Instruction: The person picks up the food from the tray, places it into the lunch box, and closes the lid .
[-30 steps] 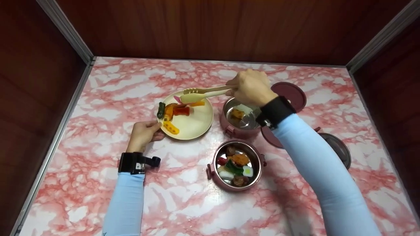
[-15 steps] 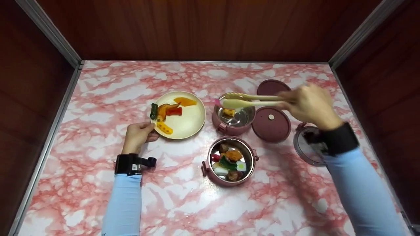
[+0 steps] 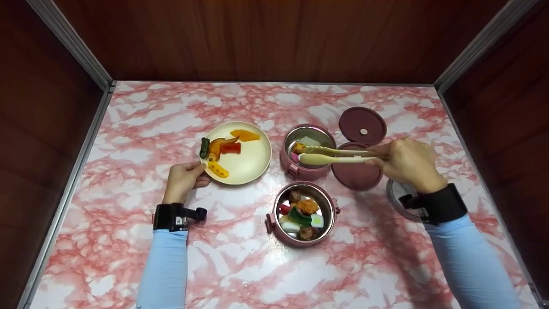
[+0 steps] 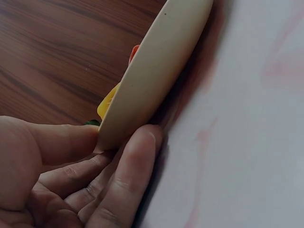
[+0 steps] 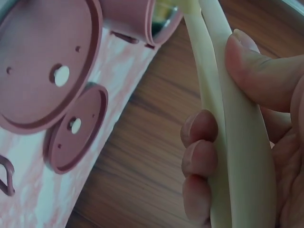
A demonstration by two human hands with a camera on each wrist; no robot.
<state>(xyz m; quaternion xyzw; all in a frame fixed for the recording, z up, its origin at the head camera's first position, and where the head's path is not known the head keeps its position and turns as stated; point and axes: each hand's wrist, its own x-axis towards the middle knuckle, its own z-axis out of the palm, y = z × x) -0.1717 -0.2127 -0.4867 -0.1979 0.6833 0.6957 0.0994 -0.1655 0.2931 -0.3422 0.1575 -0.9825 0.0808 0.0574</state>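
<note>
My left hand (image 3: 185, 182) pinches the near-left rim of a cream plate (image 3: 253, 165), thumb on top and fingers beneath in the left wrist view. On the plate lie an orange slice (image 3: 245, 135), a red piece (image 3: 230, 148), a brown-orange wing-like piece (image 3: 215, 146), a dark green piece (image 3: 204, 148) and a yellow piece (image 3: 218, 169). My right hand (image 3: 407, 165) grips pale yellow tongs (image 3: 319, 159), squeezed together. A small pink piece (image 3: 294, 157) shows at their tips, over the far pink pot (image 3: 306, 173). A yellow-brown piece (image 3: 299, 148) and a whitish piece (image 3: 309, 141) show in that pot.
Nearer me stands a second pink pot (image 3: 281, 234) with several food pieces. Two dark pink lids (image 3: 362, 122) lie right of the far pot, one partly under the tongs. A grey-rimmed clear lid (image 3: 396, 204) sits beneath my right wrist. Wood-look walls (image 3: 274, 43) enclose the table.
The tongs with the pink piece have moved right from above the plate to the far pot, and their tips have come down toward it. My left hand keeps its hold on the plate.
</note>
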